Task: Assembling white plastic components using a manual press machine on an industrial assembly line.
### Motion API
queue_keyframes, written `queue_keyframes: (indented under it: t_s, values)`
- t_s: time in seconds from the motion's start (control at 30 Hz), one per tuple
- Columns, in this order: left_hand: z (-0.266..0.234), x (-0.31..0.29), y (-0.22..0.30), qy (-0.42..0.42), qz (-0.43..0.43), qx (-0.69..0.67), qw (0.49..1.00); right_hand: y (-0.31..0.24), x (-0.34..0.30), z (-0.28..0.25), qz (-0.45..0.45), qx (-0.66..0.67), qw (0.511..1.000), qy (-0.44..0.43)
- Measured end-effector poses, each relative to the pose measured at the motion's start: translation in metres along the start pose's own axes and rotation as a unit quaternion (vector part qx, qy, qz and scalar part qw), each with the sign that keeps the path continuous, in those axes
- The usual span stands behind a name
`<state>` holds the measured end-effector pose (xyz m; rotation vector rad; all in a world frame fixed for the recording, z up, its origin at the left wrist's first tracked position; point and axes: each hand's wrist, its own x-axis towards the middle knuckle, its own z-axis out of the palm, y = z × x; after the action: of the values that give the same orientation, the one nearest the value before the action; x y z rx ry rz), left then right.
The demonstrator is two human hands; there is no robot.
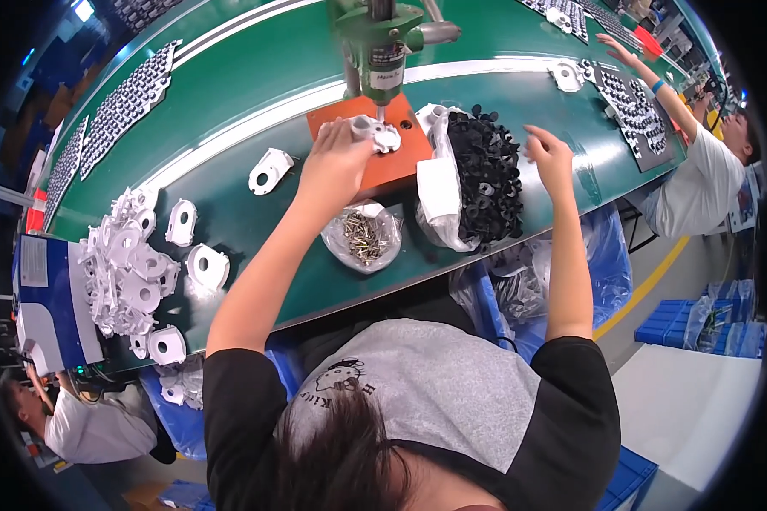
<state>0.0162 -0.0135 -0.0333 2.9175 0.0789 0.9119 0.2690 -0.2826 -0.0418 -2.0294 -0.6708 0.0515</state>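
My left hand [334, 160] is closed on a white plastic part [387, 137], holding it on an orange block [389, 170]. The tip of a green press [383, 72] reaches down to this part. Over the table, just right of a pile of small black plastic parts [486, 183], my right hand [550, 158] is raised. A gap shows between its thumb and forefinger, with nothing visible in them; the other fingers curl partly out of sight. Nearer me than the block sits a clear bag of small metal pins or screws [364, 236].
White plastic housings [132, 272] are heaped at the left, with several loose ones beside them. A white box-like piece [437, 189] lies against the black pile. Trays of parts [132, 106] stand along the far side. Co-workers sit at both sides; one arm [669, 98] reaches over the right end.
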Motion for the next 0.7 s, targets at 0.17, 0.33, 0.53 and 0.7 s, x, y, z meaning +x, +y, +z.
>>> queue_keyframes:
  t_s: [0.17,0.33,0.53,0.7]
  values:
    - [0.001,-0.008,-0.003,-0.001,-0.041,-0.05,0.998,-0.083,-0.003,0.047,-0.062,0.134,0.982,-0.115]
    - [0.002,-0.014,-0.005,0.014,-0.047,-0.096,0.994,-0.12,0.01,0.11,-0.22,-0.02,0.963,-0.156]
    - [0.005,-0.017,-0.008,0.026,-0.029,-0.074,0.996,-0.129,0.016,0.122,-0.193,0.015,0.966,-0.172]
    - [0.001,-0.017,-0.01,-0.04,-0.05,-0.072,0.995,-0.117,0.017,0.131,-0.224,0.027,0.96,-0.169]
